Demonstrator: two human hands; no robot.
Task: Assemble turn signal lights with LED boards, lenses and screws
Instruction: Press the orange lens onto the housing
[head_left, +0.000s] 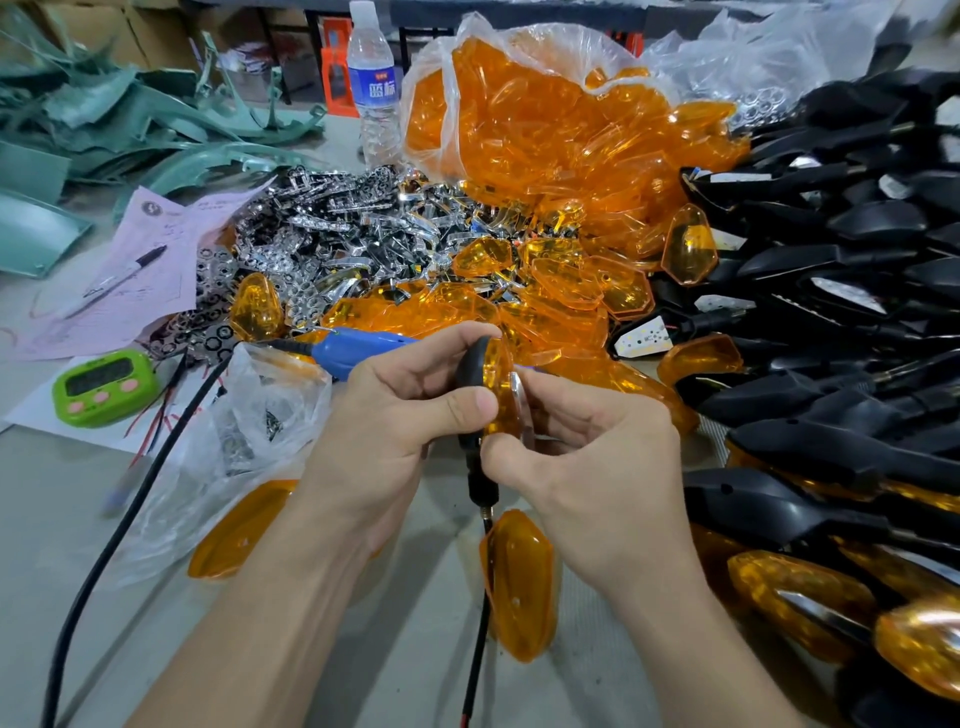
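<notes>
The clear plastic water bottle (375, 78) standing at the back carries a blue wrap label with two large white Chinese characters that look like 蓝标. A small red patch above them has print too fine to read. The pink paper form (156, 249) lying under a white marker pen with a black cap (117, 283) bears a round printed seal near its upper left corner and lines of handwriting, all too blurred to read, and the small white LED board (644, 339) shows a tiny dark marking near its middle, likewise illegible.
</notes>
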